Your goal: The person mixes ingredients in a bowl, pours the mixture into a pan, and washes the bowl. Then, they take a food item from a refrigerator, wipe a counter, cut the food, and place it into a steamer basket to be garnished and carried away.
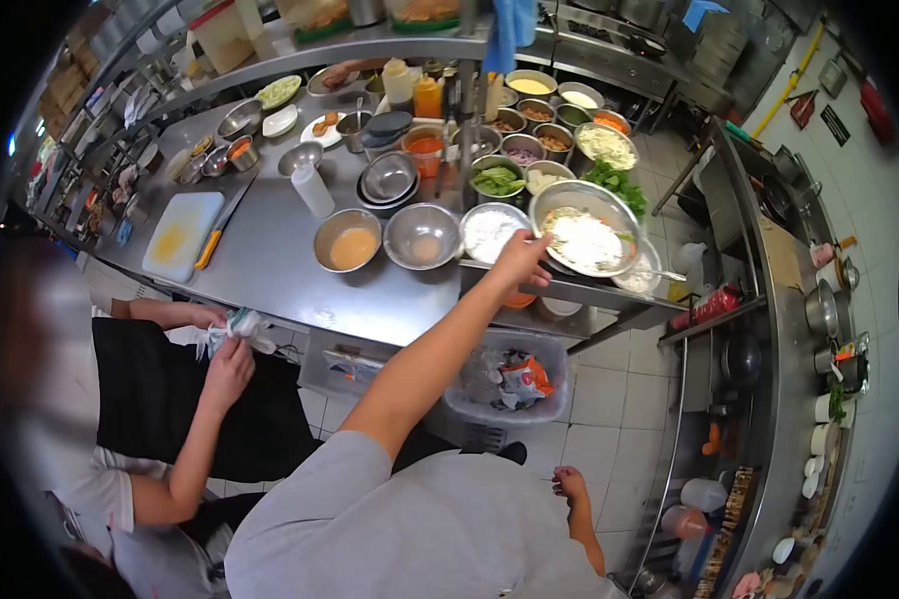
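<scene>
My left hand reaches forward and grips the near left rim of a wide metal bowl. White powder lies in that bowl over what looks like shredded vegetables. Beside it on the left is another bowl of white powder; a further powder container with a spoon handle sits to its right. My right hand hangs low at my side, fingers curled, with a thin light piece sticking out that I cannot make out. Nearby on the steel counter are a bowl of beige liquid and a nearly bare metal bowl.
To the left a co-worker's hands hold a crumpled cloth. A cutting board and yellow-handled knife lie on the counter. Below stands a rubbish bin. A steel rack lines the right wall; ingredient tubs fill the back.
</scene>
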Available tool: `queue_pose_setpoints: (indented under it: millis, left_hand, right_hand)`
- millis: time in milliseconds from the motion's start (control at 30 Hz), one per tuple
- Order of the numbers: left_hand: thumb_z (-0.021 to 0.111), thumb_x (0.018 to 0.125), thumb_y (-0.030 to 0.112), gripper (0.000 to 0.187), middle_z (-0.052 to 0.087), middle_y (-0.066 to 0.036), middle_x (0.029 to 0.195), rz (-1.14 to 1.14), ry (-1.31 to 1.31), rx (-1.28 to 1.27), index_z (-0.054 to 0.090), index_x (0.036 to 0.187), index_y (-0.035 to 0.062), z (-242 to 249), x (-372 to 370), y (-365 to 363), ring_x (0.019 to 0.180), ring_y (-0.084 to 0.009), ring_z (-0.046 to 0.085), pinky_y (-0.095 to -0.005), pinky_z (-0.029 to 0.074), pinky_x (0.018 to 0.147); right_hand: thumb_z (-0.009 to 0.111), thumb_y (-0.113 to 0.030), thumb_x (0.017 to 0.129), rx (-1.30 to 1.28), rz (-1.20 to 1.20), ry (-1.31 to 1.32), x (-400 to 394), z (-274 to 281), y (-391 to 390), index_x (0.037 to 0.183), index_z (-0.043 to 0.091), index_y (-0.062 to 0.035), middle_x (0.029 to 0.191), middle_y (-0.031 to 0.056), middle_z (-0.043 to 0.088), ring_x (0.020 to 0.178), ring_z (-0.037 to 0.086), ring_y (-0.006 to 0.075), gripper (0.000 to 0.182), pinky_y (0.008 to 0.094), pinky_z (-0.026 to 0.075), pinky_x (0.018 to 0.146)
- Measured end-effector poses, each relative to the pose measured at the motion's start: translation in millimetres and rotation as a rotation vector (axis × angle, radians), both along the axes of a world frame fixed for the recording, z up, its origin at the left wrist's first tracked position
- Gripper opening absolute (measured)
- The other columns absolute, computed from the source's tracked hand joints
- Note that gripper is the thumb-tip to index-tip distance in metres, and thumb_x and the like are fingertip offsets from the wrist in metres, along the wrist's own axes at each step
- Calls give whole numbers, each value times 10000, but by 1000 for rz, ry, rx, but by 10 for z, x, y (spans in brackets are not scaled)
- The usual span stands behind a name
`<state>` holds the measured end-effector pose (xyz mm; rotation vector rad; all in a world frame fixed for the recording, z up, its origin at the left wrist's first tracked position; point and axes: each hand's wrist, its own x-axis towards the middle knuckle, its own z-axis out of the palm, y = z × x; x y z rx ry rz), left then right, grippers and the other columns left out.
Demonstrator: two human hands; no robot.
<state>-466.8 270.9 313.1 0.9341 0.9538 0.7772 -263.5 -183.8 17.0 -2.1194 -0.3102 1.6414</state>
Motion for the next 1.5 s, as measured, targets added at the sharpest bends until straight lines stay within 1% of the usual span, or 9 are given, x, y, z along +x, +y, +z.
queue_pose_setpoints:
  millis: [267, 633, 767, 900, 1067, 1133, 1333, 1433, 1500]
  left_hand:
    - [574, 851, 81, 260, 677, -128, 892, 267, 100, 164, 566, 1088, -25, -255, 505, 241, 677, -196, 682, -292, 575, 503]
    - [506, 820, 16, 262, 653, -161, 876, 275, -18, 50, 503, 1078, -29, -57, 610, -135, 657, -230, 676, -318, 581, 492]
    - [494, 824, 11, 266, 653, -147, 884, 292, -128, -5, 480, 1087, -27, 260, 695, -396, 658, -230, 677, -298, 576, 476]
    - [504, 823, -2, 309, 629, -147, 1007, 155, -222, -13, 457, 1129, -6, 298, 851, -647, 789, -217, 670, -358, 604, 631]
    - [519, 840, -2, 294, 655, -113, 1011, 5, -288, -124, 535, 1134, 2, 340, 1305, -1345, 825, -204, 665, -362, 580, 674]
    - [528, 833, 2, 298, 644, -99, 1019, -91, -276, -135, 517, 1130, 18, 169, 1432, -1555, 858, -203, 658, -360, 570, 721]
    - [545, 838, 17, 248, 664, -73, 950, -136, -314, -211, 577, 1084, 21, -268, 1662, -2044, 731, -147, 648, -290, 541, 575]
    - [547, 836, 22, 253, 664, -70, 941, -302, -251, -216, 577, 1088, 25, -555, 1636, -2105, 726, -146, 650, -286, 544, 568]
    - [549, 832, 32, 254, 661, -71, 944, -329, -214, -270, 575, 1084, 35, -685, 1607, -2200, 745, -161, 652, -318, 555, 591]
  right_hand:
    - [602, -230, 876, -39, -140, 11, 1331, -251, -772, 986, 573, -102, 784, 54, 589, 574, 541, 156, 171, 301, 475, 491]
    - [585, -200, 914, 315, -272, 105, 1216, 24, -230, 1071, 567, -76, 794, 43, 584, 589, 531, 123, 201, 256, 465, 518]
    - [567, -103, 916, 636, -369, -50, 1187, 924, 327, 1200, 514, -42, 799, 32, 562, 607, 516, 113, 296, 257, 447, 544]
    - [580, -90, 901, 984, -437, -229, 1298, 2160, 861, 1316, 437, -19, 836, 14, 524, 767, 539, 122, 445, 269, 459, 707]
    - [681, -63, 831, 1261, -129, -548, 1124, 3663, 1307, 1354, 418, -11, 1332, 159, 483, 1241, 486, 238, 588, 357, 392, 1043]
    - [738, -128, 781, 1121, 61, -749, 981, 3943, 1471, 1389, 382, -8, 1407, 210, 412, 1324, 405, 278, 715, 410, 344, 1084]
    - [882, -350, 571, 374, 437, -1396, 1027, 3076, 1742, 1464, 229, -5, 1453, 286, 299, 1350, 323, 401, 1159, 467, 333, 1080]
    - [896, -352, 525, 220, 425, -1254, 940, 2948, 1688, 1468, 208, -12, 1424, 284, 331, 1311, 360, 422, 1215, 448, 376, 1048]
    - [840, -221, 596, 252, 321, -1207, 1071, 2684, 1610, 1364, 377, -58, 1349, 247, 431, 1187, 482, 423, 911, 472, 442, 958]
